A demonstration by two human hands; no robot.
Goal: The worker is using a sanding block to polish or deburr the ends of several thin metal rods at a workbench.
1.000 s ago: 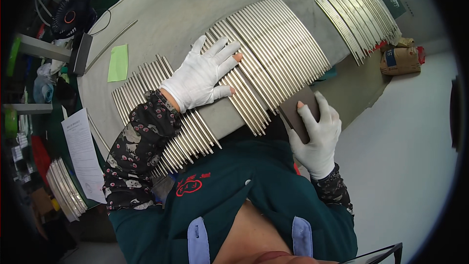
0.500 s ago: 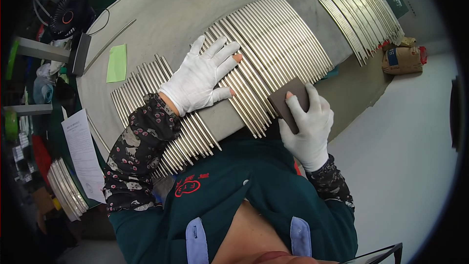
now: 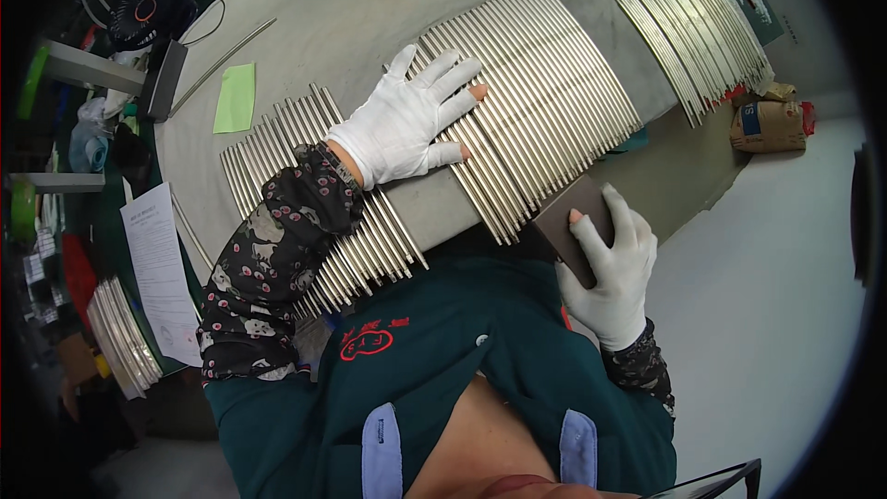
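Note:
Thin, shiny metal rods (image 3: pixel 536 74) lie side by side in a broad row on the table. My left hand (image 3: pixel 402 129), in a white glove with bare thumb and finger tips showing, rests spread over the left part of that row. In my right hand (image 3: pixel 617 263), gloved the same way, is a flat grey-brown rectangular block (image 3: pixel 575 226), gripped between thumb and fingers. The block is at the near ends of the rods; whether it touches them I cannot tell. A second row of rods (image 3: pixel 379 236) lies left, partly under my left forearm.
More rods (image 3: pixel 693 42) lie at the far right of the grey table (image 3: pixel 314 9). On the left are a green paper slip (image 3: pixel 235 98), a single rod (image 3: pixel 222 65), a small black fan (image 3: pixel 152 5) and a printed sheet (image 3: pixel 159 268). A brown bag (image 3: pixel 769 127) stands beyond the right edge.
My right hand has drawn the block toward my body, off the rods to their near ends. My left hand stays spread on the rods. The whole view has shifted slightly.

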